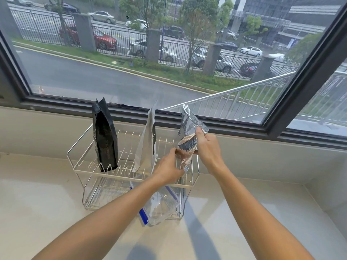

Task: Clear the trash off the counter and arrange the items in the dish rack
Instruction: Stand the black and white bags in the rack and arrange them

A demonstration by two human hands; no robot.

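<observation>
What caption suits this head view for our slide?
Both hands, left hand and right hand, hold a crinkled silver foil pouch over the white wire dish rack.

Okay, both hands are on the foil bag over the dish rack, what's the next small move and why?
Probably lower the foil bag into the rack's right end: the black bag and grey bag already stand there, leaving that slot free.

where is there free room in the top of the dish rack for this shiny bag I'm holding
Free slots lie between the black bag and the grey bag, and left of the black one. The right end of the dish rack is crowded: both hands, left and right, hold the foil bag there.
</observation>
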